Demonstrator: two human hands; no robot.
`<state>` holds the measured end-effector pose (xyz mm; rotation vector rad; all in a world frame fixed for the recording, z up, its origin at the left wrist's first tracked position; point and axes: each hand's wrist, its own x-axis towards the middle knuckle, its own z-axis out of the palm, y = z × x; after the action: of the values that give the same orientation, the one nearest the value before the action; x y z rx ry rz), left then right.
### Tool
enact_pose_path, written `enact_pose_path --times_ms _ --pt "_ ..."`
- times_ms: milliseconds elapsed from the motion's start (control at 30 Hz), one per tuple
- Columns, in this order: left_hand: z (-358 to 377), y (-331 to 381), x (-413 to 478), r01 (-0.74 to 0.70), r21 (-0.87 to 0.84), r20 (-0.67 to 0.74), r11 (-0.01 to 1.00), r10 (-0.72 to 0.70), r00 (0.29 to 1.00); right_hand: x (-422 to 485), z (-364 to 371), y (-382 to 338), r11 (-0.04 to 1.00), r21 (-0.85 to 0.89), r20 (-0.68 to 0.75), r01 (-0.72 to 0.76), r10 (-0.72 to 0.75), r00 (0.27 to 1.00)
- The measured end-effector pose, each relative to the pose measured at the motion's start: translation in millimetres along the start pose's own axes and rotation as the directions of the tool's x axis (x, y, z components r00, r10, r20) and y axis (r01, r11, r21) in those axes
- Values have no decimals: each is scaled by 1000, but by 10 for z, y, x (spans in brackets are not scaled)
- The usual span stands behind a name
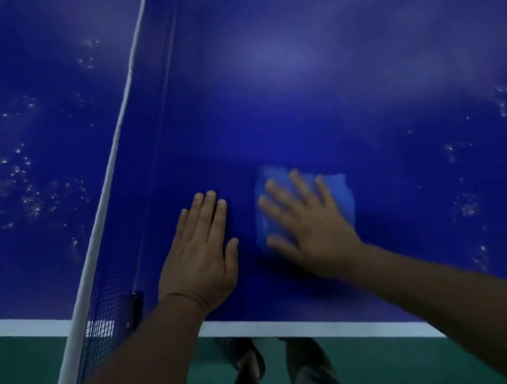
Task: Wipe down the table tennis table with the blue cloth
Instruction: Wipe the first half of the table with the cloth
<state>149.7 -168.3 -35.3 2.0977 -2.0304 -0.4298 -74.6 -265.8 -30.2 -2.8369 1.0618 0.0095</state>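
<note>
the table tennis table (362, 91) bears a blue cloth (340, 193) near its net (104, 308).

A smooth, hard, semi-glossy finish is being shown by the blue surface (347, 104), with pale glare being reflected off it in soft patches. Its sheen is being broken by scattered whitish specks; whether these are dust or droplets cannot be told. The cloth (341, 191) is being seen as soft, matt blue fabric, too blurred for its weave to be made out. The net (105, 311) is being shown as fine dark mesh, edged by matt white tape (122, 126). The green floor (14, 369) is being seen as flat and matt. A dark perforated shoe (234, 351), seemingly plastic or rubber, and grey cloth trousers (308, 379) are being glimpsed below.
</note>
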Motion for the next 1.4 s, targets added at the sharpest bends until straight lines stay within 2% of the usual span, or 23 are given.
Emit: enact_pose_path --times_ms 67,100,133,200,267,300,333,400,467,500,533,600,667,700,767,867,933,1000,1033,1100,1200,1300,1400 --pt "1 -7 -7 -2 -12 7 1000 2 1000 -112 -43 212 941 -11 120 337 -334 935" --pt "5 -6 -13 0 -14 9 1000 0 1000 -28 -55 513 934 -51 103 353 -347 932" --pt "11 -7 -20 4 -13 12 1000 -4 1000 115 -85 841 964 -98 48 248 -245 968" --pt "10 12 -33 28 -18 9 999 -27 1000 497 -203 1513 976 -91 -28 -198 196 980" --pt "0 57 5 58 -72 -18 996 -60 998 809 -337 1795 820 53 12 -570 570 821" --pt "-8 81 66 67 -115 -35 991 -72 997 880 -336 1707 789 55 14 -611 612 791" --pt "-22 108 156 70 -151 -56 986 -79 995 876 -293 1527 829 20 -23 -558 559 829" --pt "-58 162 413 63 -169 -97 984 -80 992 683 -148 1074 984 -15 -62 -177 175 983" --pt "-112 180 778 50 -140 -124 989 -67 990 500 -79 957 973 -25 26 228 -227 974" --pt "-142 176 991 47 -124 -130 991 -63 990 597 -99 1125 954 -17 44 299 -298 954" --pt "-171 162 1206 53 -109 -127 993 -67 990 794 -125 1379 967 -37 -1 252 -252 968" --pt "-220 119 1584 84 -58 -79 995 -89 993 1272 -237 1951 995 -24 -101 -100 97 990" --pt "-213 88 1793 132 39 2 990 -132 991 1671 -374 2438 882 62 -13 -468 469 883" --pt "-192 81 1833 149 76 20 986 -151 988 1784 -408 2516 838 90 18 -539 540 842" --pt "-183 84 1835 157 87 27 984 -160 987 1805 -358 2385 898 15 -22 -439 440 898" --pt "-178 67 1813 160 60 14 985 -161 987 1394 -203 1715 999 -34 -68 37 -39 997" --pt "-170 54 1828 154 48 1 987 -155 988 1099 -162 1405 929 -16 38 370 -369 929" --pt "-167 58 1830 152 34 -5 988 -152 988 1286 -213 1543 851 -3 97 526 -523 847" --pt "-164 59 1825 153 31 -4 988 -153 988 1506 -211 1715 870 -43 62 491 -488 871" --pt "-170 58 1823 158 41 5 987 -159 987 2028 -218 2157 984 -61 -31 167 -169 985" --pt "-182 61 1823 159 72 7 985 -160 987 2473 -364 2639 960 -24 -78 -277 275 958" --pt "-190 54 1817 167 60 6 984 -167 986 2319 -293 2190 991 -25 -121 -134 130 984" --pt "-194 46 1812 157 24 -5 987 -157 988 1734 -175 1456 929 -28 -25 369 -369 929"
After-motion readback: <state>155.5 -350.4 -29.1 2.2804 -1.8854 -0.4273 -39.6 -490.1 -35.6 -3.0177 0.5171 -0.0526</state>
